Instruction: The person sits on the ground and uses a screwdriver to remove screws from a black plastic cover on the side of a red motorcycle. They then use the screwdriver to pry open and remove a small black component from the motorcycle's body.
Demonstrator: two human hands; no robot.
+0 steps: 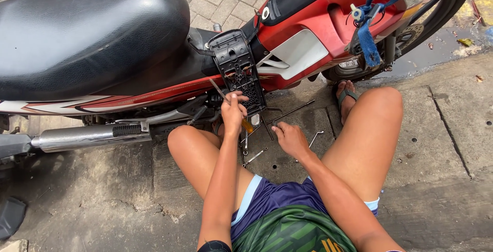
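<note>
On the concrete beside the red motorcycle, I am sitting with knees spread and both hands down among the tools. My left hand is closed around a screwdriver, its amber handle poking out below my fist and the thin shaft angled up toward the underside of the bike, just beside a black plastic cover panel that hangs loose against the red fairing. My right hand is lowered to the ground with fingers curled, touching or about to touch something small; I cannot tell whether it grips anything.

Judging by the loose panel and the spread of tools, disassembly looks well under way: the cover is off its seat, and a wrench and a long-shafted T-handle tool lie on the concrete between my legs. Whatever sits behind the panel is yet to be dealt with.

The screwdriver tip is lost in shadow near the engine, probably on a fastener. The exhaust pipe runs out of view at left.
</note>
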